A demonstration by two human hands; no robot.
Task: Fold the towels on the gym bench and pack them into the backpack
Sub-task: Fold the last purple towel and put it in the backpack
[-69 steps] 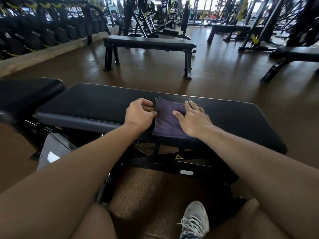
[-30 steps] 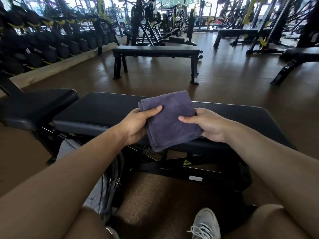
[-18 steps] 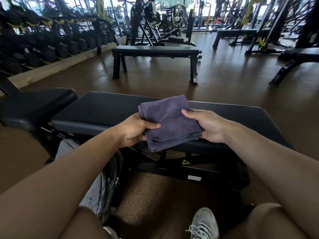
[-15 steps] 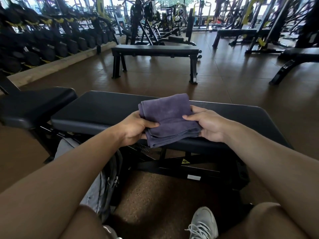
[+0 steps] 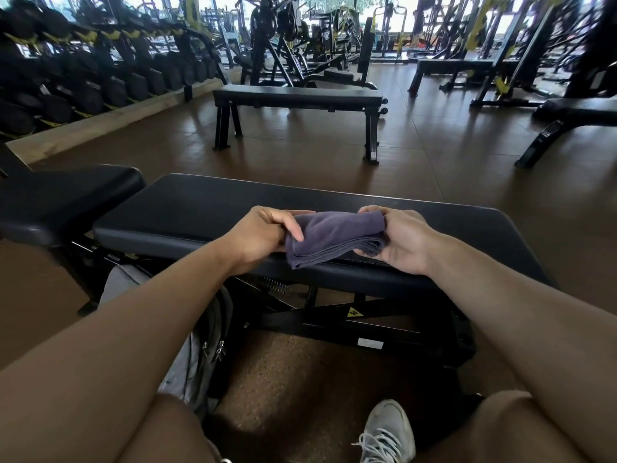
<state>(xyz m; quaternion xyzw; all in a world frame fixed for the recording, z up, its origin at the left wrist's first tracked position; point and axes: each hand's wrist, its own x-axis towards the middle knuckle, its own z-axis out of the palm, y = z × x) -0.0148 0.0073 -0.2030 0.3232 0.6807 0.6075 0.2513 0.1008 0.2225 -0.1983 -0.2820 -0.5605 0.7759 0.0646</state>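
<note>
A folded purple-grey towel point(image 5: 334, 237) hangs just above the near edge of the black gym bench point(image 5: 200, 212). My left hand point(image 5: 263, 235) pinches its left edge, thumb on top. My right hand point(image 5: 397, 240) grips its right end, fingers curled round the folded layers. A grey backpack point(image 5: 197, 349) stands on the floor under my left forearm, beside the bench frame; most of it is hidden by my arm and leg.
A second black pad point(image 5: 60, 198) adjoins the bench on the left. Another flat bench point(image 5: 297, 96) stands beyond on the brown floor. A dumbbell rack point(image 5: 83, 78) lines the left wall. My white shoe point(image 5: 387, 432) is at the bottom.
The towel was lifted off the bench by both hands, then tipped from upright to nearly flat and lowered toward the near edge. My right hand has curled round its right end.
</note>
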